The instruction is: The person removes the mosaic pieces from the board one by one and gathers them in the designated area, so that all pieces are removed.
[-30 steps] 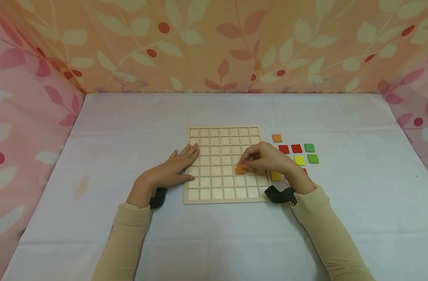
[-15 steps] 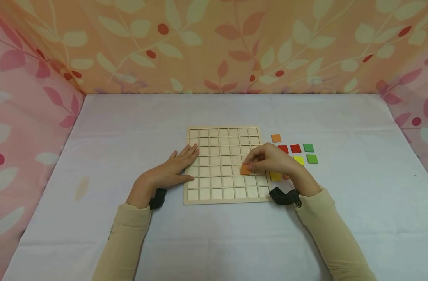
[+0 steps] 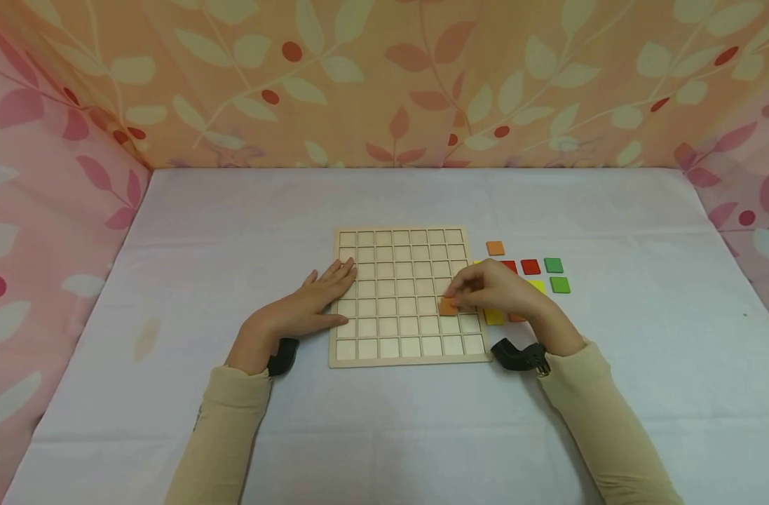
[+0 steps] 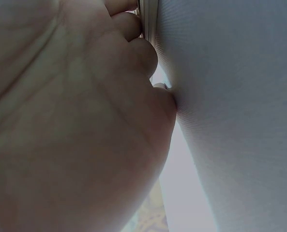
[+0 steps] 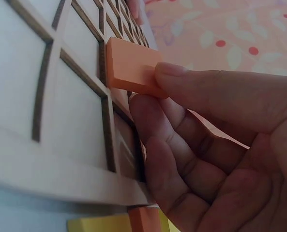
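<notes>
A pale wooden grid board (image 3: 389, 308) with square recesses lies on the white cloth. My right hand (image 3: 494, 289) pinches an orange square tile (image 3: 448, 307) between thumb and fingers over the right part of the board. In the right wrist view, the orange tile (image 5: 136, 67) is tilted at the dividers, the thumb on its near face; whether it touches them I cannot tell. My left hand (image 3: 305, 301) rests with fingers spread on the board's left edge. The left wrist view shows mostly the palm (image 4: 80, 116) of that hand.
Right of the board lie loose tiles: an orange tile (image 3: 495, 248), a red tile (image 3: 531, 266), green tiles (image 3: 559, 285) and a yellow tile (image 3: 494, 317). My right hand partly covers others. Patterned fabric (image 3: 384, 84) stands at the back and both sides.
My right hand has shifted a little to the right across the board, carrying the orange tile along. The left hand stays where it was.
</notes>
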A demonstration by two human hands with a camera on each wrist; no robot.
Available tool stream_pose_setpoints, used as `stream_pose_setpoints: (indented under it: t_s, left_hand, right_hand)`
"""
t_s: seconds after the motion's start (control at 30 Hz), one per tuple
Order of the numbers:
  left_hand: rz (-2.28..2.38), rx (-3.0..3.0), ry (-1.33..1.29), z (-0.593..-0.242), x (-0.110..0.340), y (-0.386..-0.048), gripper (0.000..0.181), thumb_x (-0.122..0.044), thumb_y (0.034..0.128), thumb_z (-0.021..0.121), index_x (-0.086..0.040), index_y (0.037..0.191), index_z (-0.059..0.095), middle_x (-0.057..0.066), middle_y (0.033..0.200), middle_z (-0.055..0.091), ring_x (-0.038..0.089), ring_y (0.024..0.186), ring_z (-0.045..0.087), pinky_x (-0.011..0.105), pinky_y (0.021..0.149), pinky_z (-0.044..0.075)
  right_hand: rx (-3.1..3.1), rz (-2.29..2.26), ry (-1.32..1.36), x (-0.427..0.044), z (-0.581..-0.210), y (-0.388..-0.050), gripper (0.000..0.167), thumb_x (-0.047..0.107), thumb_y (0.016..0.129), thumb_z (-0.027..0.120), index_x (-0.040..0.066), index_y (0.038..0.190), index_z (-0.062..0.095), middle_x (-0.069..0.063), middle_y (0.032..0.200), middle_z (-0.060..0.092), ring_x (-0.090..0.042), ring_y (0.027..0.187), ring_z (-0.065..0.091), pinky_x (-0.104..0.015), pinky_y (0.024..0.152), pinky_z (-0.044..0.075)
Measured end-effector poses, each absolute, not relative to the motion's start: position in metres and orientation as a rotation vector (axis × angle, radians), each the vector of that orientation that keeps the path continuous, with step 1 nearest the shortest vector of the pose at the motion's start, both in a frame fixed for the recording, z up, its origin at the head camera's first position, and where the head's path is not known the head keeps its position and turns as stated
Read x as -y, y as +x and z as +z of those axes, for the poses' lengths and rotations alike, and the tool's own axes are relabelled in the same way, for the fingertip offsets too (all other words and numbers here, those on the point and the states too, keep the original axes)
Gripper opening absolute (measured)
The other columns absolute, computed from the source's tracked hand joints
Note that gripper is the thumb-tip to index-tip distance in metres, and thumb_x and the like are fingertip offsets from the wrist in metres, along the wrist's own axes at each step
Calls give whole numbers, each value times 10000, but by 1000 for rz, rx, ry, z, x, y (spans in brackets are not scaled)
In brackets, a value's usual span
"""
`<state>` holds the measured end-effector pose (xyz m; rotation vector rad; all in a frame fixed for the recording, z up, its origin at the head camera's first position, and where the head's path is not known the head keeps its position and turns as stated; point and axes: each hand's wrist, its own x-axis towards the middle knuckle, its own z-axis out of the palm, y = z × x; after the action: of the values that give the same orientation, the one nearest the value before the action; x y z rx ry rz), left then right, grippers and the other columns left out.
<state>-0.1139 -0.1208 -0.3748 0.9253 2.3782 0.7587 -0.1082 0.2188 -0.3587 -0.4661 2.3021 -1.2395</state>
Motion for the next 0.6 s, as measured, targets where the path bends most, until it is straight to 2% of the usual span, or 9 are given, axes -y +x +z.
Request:
stream_pose_setpoints:
  t_s: [0.27, 0.6]
  left_hand:
    - [747, -2380, 924, -376, 121, -114, 815, -176, 922, 617, -29, 1509, 72, 103, 1578, -30, 247, 1430, -100, 516, 1112, -76]
    - [764, -2370, 927, -376, 122, -114, 814, -179, 924, 615, -34, 1511, 70, 96, 1579, -30, 246, 1430, -103, 512, 1112, -79]
  right_hand:
    - [-2315, -1237, -450, -227, -360, -105, 79, 35, 835, 696, 36, 911, 716, -57, 885, 696, -189, 787, 638, -254, 714, 514]
    - [-2379, -1201, -480, -239, -358, -101, 82, 91, 835, 718, 76, 913, 737, -26, 887, 701, -176, 822, 614, -244, 721, 488]
